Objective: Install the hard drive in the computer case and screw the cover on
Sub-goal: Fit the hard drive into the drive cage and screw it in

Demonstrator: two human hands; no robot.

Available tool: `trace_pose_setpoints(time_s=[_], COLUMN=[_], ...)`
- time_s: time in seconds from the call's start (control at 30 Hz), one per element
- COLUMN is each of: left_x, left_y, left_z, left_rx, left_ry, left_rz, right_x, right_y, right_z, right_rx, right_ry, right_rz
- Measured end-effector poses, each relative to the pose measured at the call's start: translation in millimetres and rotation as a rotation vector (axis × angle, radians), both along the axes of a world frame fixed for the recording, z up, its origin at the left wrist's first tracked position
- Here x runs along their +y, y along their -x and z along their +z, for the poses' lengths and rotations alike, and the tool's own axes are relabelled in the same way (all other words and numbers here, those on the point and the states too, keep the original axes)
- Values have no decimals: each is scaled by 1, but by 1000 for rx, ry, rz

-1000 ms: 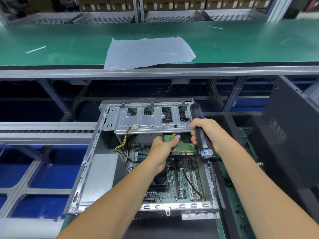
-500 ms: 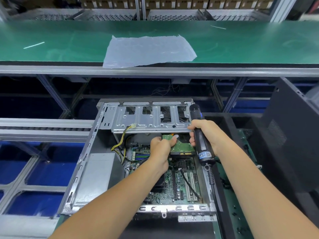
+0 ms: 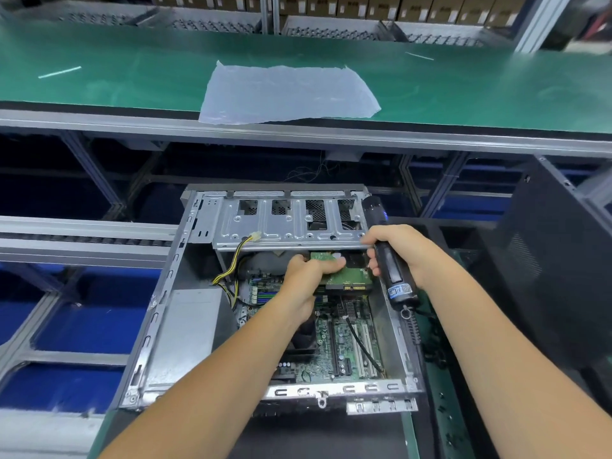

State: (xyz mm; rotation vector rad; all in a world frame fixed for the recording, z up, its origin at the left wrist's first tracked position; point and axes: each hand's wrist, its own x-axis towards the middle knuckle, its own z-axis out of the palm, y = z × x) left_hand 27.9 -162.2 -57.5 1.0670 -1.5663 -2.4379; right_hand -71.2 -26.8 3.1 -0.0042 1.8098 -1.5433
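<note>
The computer case (image 3: 185, 326) lies open on its side, and you can look straight down into it. The hard drive (image 3: 351, 276) is inside, near the far end, tucked partly under the silver drive cage (image 3: 284, 226). Its green circuit side faces up and its plug edge points toward the person.

The left hand (image 3: 308, 276) reaches into the case and holds the hard drive — the thumb lies across the top of the green board and the other fingers curl under the near left edge.

The right hand (image 3: 397, 253) is wrapped tight around a black electric screwdriver (image 3: 394, 276). The screwdriver stands tilted beside the right wall of the case, with its top end up by the corner of the drive cage. Its tip cannot be seen.

Below the hard drive sits the green motherboard (image 3: 347, 342) with its long slots. A bunch of yellow and black wires (image 3: 231, 270) runs up the left side to a white plug on the cage.

The dark cover panel (image 3: 546, 260) leans upright off to the right — well apart from the case. Farther back, a clear plastic bag (image 3: 288, 92) lies flat on the green bench (image 3: 480, 91).
</note>
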Motion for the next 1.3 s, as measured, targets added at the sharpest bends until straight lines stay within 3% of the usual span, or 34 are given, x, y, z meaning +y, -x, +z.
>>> trace_pose_setpoints(time_s=[0.13,0.47,0.63,1.1,1.3], left_x=[-3,6,11,12,8], left_y=[1,4,5,6,13], left_z=[-3,-4,-3,-3,-9], left_rx=[-18,-35,-51,-26,-11], left_ry=[65,135,159,147,121], left_rz=[-78,-8,36,50,105], right_x=[14,43,49,23,22], right_y=[10,13,7,7,5], right_z=[1,-18,-49,-116,-127], right_rx=[86,236,220,340,383], right_ry=[-39,-71,-109,-345,-291], right_rz=[-6,-57,-108,-106,-211])
